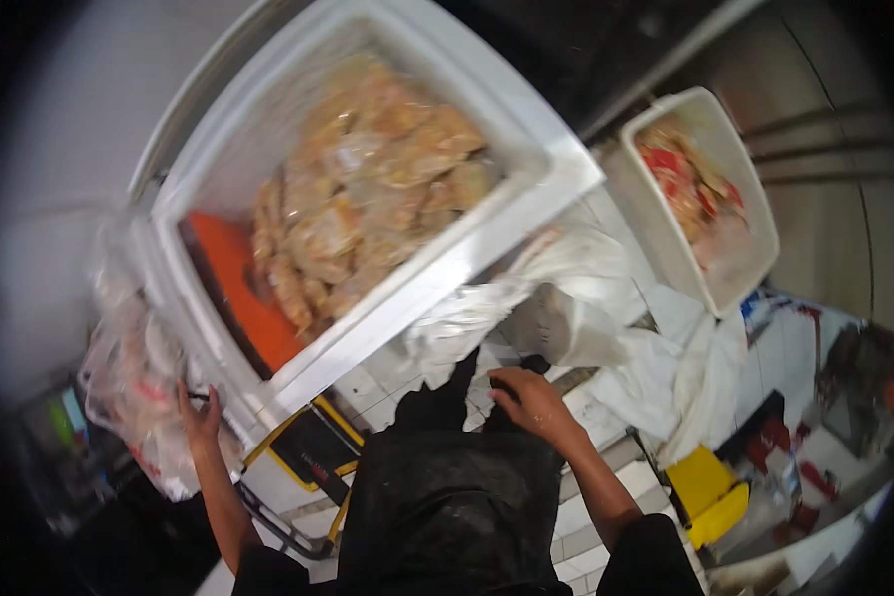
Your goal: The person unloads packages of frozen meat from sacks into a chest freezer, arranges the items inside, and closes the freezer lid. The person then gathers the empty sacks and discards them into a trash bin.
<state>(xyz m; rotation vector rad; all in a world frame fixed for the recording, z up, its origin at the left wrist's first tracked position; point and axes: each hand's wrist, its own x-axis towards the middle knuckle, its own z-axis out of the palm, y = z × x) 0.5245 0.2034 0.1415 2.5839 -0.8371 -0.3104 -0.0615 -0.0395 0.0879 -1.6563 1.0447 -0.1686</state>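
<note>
My left hand (201, 415) is at the near left corner of a white chest freezer, its fingers apart, in front of a crumpled clear plastic bag (134, 372). Whether the fingertips touch the bag I cannot tell. My right hand (532, 399) hovers in front of my dark apron (452, 497), fingers bent but apart, with nothing visible in them. Beyond both hands stands the open chest freezer (437, 283). Inside it lies a heap of pale orange, plastic-wrapped food, perhaps raw poultry pieces (368, 179), beside a flat orange panel (243, 288).
A white tub (705, 268) with red and pale packages stands to the right. White plastic sacks (566, 318) lie between it and the freezer. A black-and-yellow folding step (313, 447) is at the freezer's near side. A yellow object (705, 494) sits at the lower right.
</note>
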